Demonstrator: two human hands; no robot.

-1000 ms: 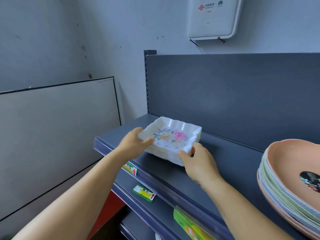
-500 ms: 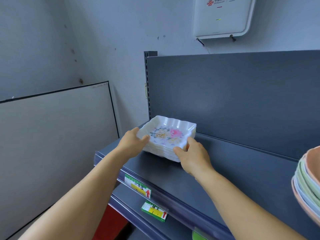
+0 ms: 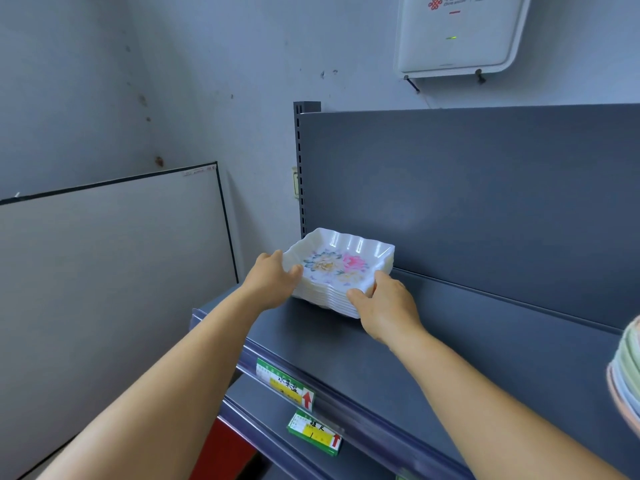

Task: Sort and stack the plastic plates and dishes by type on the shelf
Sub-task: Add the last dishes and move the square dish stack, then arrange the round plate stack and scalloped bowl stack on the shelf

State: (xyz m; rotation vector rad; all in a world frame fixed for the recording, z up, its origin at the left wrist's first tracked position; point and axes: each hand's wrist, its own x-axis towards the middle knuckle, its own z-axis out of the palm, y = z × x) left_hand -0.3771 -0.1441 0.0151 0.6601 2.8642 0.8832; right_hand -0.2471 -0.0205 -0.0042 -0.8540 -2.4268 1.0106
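Head view puts both of my hands on one stack of square dishes (image 3: 341, 271) — white, scalloped at the rim, the top one printed with a pale yellow and a pink flower. My left hand (image 3: 273, 280) grasps the stack's 9 o'clock side, thumb curled over the top dish's rim and the other fingers hidden behind the edge. My right hand (image 3: 384, 303) grasps the corner at about 5 o'clock, thumb along the near edge and fingers wrapped round the right side of the pile. Whether the stack's bottom rests fully on the board or hangs just above it, I cannot tell.

The stack sits at the far left corner of the top shelf (image 3: 433, 341), a dark grey board, close to the grey back panel (image 3: 485, 202) and just beside the slotted upright post (image 3: 300, 168) at 12 o'clock from it.

At 3 o'clock, well apart from the stack, the edge of a pile of pastel round plates (image 3: 628, 372) pokes in from the frame's right side — pink, green and bluish rims. On the shelf's front rail at 6 o'clock a green and yellow price label (image 3: 285, 386) with a red arrow shows, and a second label (image 3: 315, 433) hangs on the rail below. A white wall box (image 3: 457, 32) with a small green light is mounted up at 1 o'clock, and a pale board (image 3: 114, 271) with a dark frame leans against the wall at 9 o'clock.
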